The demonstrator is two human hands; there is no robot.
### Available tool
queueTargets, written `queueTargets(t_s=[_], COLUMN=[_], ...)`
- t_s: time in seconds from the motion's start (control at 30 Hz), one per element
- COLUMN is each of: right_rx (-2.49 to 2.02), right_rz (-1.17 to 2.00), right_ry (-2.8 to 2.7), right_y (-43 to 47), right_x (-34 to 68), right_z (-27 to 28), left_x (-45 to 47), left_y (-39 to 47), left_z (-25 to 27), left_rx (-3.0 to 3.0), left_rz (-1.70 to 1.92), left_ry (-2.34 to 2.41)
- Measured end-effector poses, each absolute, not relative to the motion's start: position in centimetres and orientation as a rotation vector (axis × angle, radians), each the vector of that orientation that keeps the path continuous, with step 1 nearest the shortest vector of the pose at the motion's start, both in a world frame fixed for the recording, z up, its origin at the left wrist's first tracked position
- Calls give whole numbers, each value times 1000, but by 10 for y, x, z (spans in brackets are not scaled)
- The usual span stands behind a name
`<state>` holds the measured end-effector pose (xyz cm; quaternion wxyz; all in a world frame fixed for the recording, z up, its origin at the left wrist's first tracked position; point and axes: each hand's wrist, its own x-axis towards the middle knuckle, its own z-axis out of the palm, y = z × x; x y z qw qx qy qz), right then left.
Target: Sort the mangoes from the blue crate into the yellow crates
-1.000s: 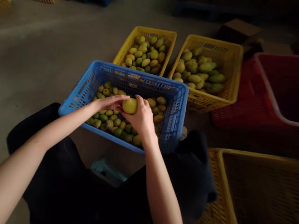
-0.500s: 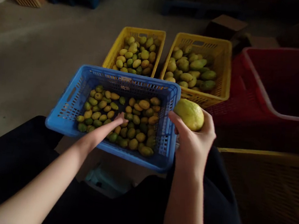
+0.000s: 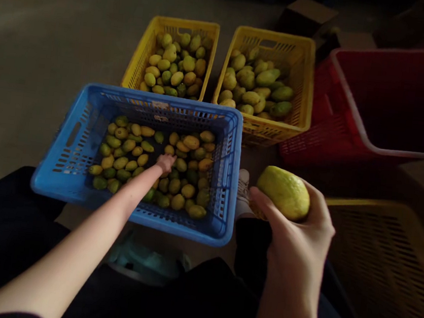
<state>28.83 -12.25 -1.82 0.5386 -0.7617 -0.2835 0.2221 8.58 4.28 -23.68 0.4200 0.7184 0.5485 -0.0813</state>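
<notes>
A large yellow-green mango (image 3: 283, 192) sits in my right hand (image 3: 298, 235), fingers wrapped round it, to the right of the blue crate (image 3: 132, 219). Inside that crate lie many smaller-looking green and yellow mangoes (image 3: 188, 191), in two loose groups with a dark gap between them. My left hand (image 3: 166, 163) reaches down among them beside the gap. Its fingers look curled and close together at the right-hand group; what they hold, if anything, is hidden.
Behind the blue crate stand two yellow crates of mangoes, one on the left (image 3: 133, 63) and one on the right (image 3: 306, 88). A red crate (image 3: 349, 113) is at the right, with another yellow crate (image 3: 379, 234) nearer me. Cardboard boxes (image 3: 309, 12) lie behind.
My view has tilted down and turned right. My right hand has carried the mango right and nearer me, away from the blue crate's rim. The left hand's fingers have drawn in among the mangoes.
</notes>
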Motion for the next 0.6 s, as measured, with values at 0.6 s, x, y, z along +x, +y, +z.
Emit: queueTargets(t_s=[0.6], right_rx=[-1812], right_rz=[558], right_ry=[-766], right_y=[-131], right_x=[282], right_z=[-9], left_x=[149], left_y=[82], left_z=[-244], left_rx=[2062], left_rz=[-68], left_ry=[1434])
